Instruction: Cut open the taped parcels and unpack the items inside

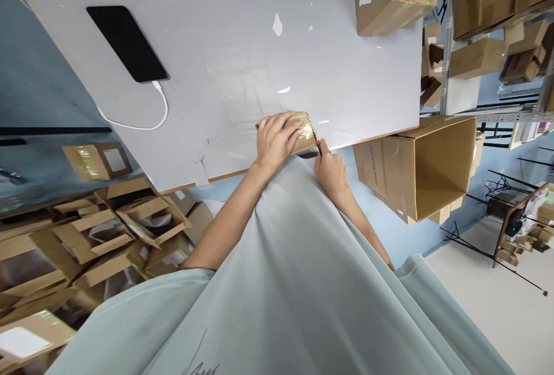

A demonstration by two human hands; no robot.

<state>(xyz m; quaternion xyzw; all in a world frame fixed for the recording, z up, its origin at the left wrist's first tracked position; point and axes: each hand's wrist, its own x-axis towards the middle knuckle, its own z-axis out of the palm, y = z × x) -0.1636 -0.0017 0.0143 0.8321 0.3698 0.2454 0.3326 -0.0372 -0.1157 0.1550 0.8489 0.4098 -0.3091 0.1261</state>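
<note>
A small cardboard box [304, 143], with shiny tape on its right end, lies at the front edge of the grey table. My left hand [276, 139] is over its left part, fingers curled on the top, pressing it to the table. In my right hand [332, 172] is a utility knife [319, 146] with a black and red handle, gripped in closed fingers. Its tip is at the box's taped right end; whether the blade is in the tape is too small to tell. My shirt hides part of the box's near side.
A black phone [128, 44] with a white cable lies on the table [208, 34] at left. A taped carton [396, 0] stands at the back right. Beside the table's right edge is a large open carton [389, 167]. Several opened boxes [99, 231] crowd the lower left; shelves hold cartons at right.
</note>
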